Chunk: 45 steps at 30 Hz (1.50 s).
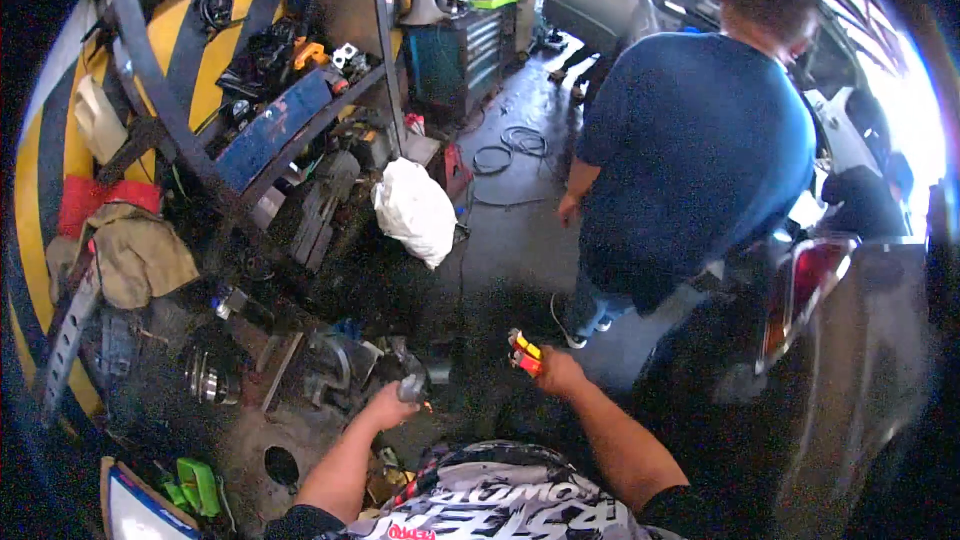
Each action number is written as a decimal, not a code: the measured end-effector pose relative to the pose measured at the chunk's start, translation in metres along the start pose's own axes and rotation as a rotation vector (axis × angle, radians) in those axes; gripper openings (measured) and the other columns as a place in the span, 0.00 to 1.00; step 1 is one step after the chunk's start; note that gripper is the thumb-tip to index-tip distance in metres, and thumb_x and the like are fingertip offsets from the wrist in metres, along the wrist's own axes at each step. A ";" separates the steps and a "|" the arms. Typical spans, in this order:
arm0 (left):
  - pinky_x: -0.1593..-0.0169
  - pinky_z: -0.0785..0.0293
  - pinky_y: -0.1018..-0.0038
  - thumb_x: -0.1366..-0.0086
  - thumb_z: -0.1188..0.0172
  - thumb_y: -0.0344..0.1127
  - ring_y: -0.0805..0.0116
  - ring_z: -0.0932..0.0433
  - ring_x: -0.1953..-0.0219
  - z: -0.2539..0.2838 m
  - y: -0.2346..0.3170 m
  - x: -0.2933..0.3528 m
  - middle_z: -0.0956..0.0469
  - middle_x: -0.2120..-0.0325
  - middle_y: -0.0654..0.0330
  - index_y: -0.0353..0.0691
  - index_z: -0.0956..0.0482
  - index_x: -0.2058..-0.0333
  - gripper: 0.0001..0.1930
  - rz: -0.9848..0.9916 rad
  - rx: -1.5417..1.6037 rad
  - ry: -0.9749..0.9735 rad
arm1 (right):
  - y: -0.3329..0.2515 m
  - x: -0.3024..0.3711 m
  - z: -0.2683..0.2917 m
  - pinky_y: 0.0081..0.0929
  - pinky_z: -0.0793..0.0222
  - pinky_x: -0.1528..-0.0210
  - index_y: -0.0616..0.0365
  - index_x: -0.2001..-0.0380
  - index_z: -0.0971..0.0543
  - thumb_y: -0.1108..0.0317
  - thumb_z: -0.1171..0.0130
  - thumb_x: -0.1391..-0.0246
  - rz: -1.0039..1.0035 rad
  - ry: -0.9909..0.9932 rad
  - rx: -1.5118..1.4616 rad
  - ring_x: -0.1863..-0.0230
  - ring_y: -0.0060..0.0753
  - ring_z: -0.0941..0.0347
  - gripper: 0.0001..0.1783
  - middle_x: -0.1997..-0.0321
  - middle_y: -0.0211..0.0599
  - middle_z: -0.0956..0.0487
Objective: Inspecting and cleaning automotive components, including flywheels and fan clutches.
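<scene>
In front of me on the right, my right hand (562, 376) is closed round a small red and yellow object (525, 353); its exact kind is too small to make out. My left hand (385, 407) is closed on a small grey object (410, 389), with a speck of orange below it. Just beyond that hand stands a bulky dark metal piece (340, 360) that looks like a bench vise. The two hands are apart, at about the same height.
A person in a dark blue shirt (690, 150) stands ahead right, beside a car (850, 360). A cluttered metal shelf (285, 130) runs along the left, with a white sack (415, 212) by it. Hose coils (510, 150) lie on the floor before a drawer cabinet (480, 45).
</scene>
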<state>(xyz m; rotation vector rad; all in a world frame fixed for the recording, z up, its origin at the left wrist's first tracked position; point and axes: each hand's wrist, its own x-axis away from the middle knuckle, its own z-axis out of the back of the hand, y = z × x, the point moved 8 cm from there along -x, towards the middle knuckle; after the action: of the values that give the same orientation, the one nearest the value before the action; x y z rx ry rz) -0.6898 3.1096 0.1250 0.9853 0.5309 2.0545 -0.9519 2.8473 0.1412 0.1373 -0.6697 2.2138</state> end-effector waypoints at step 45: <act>0.60 0.21 0.63 0.52 0.31 0.44 0.56 0.16 0.69 0.396 0.162 -0.935 0.15 0.67 0.50 0.33 0.17 0.63 0.21 0.438 0.014 -0.035 | 0.342 -0.946 0.320 0.42 0.24 0.49 0.58 0.52 0.22 0.55 0.32 0.62 -0.555 -0.288 -0.019 0.52 0.53 0.20 0.32 0.56 0.52 0.17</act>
<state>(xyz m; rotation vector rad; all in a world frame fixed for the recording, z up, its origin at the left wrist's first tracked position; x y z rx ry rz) -0.0846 2.2831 0.0374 1.2272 0.3310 2.4116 -0.6028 1.8640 -0.0198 0.5700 -0.7051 1.6656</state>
